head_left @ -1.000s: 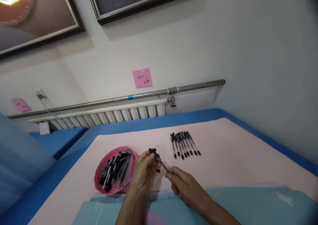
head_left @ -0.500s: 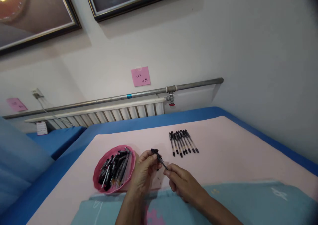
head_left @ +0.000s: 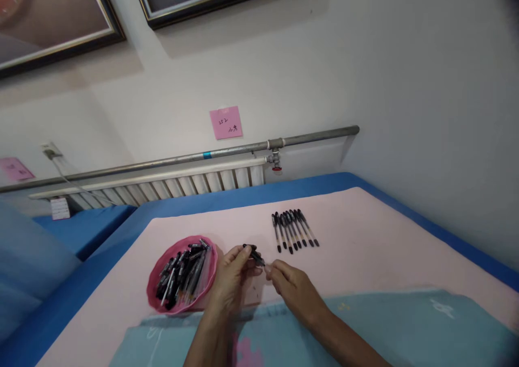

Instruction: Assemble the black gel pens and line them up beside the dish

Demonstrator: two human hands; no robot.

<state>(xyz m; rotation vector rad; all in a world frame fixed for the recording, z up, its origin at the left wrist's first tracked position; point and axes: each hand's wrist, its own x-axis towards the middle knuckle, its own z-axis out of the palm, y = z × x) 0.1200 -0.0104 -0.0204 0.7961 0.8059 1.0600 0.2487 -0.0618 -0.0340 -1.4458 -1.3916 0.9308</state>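
My left hand (head_left: 235,272) is closed on the black cap end of a pen (head_left: 256,255), held above the pink cloth just right of the basket. My right hand (head_left: 290,286) pinches the other end of this pen between thumb and fingers, and most of that end is covered by them. The two hands' fingertips are close together. Beyond them several capped pens (head_left: 295,231) lie side by side in a slanted row, caps away from me. On the left, a pink basket (head_left: 151,288) holds a heap of black pen parts and clear tubes (head_left: 206,269).
A pink cloth (head_left: 385,242) covers the blue bed (head_left: 324,181), with a teal cloth (head_left: 377,324) along the near edge. Behind run a white radiator (head_left: 194,186) and a grey pipe (head_left: 324,138) with a red-handled valve (head_left: 276,168). Blue fabric (head_left: 24,269) hangs at the left.
My hands have drawn nearer each other, and less of the pen shows between them. The whole view has shifted slightly; the row and basket stay as they were.
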